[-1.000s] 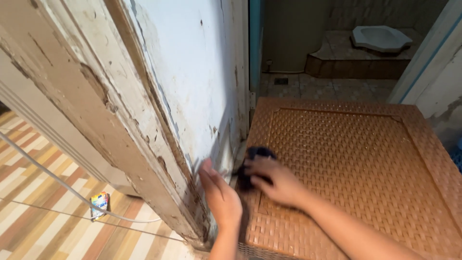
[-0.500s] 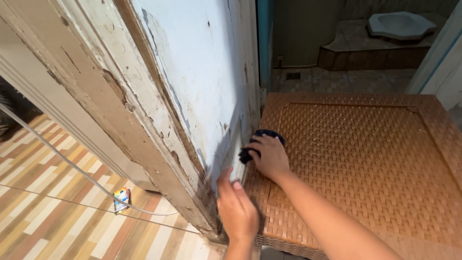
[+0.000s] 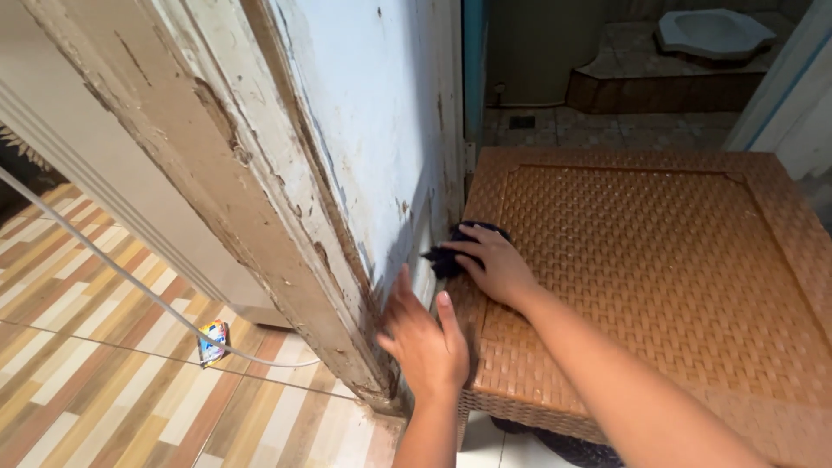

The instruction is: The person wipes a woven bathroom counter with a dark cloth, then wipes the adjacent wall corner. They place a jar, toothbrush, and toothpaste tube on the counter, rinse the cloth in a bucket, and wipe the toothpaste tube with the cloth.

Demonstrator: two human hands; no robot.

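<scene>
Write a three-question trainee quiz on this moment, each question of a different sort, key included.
1. True or false: the right hand presses a dark cloth on the brown woven top.
2. What does the left hand rest against? A) the peeling door frame B) a bucket C) a broom
3. Name the colour of the wall beside the cloth.

Key: 1 true; 2 A; 3 pale blue.

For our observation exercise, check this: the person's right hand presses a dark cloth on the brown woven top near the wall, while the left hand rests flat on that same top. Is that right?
One detail is wrong. The head view shows the left hand against the peeling wall edge, not flat on the woven top. The right hand does press the dark cloth on that top near the wall.
</scene>
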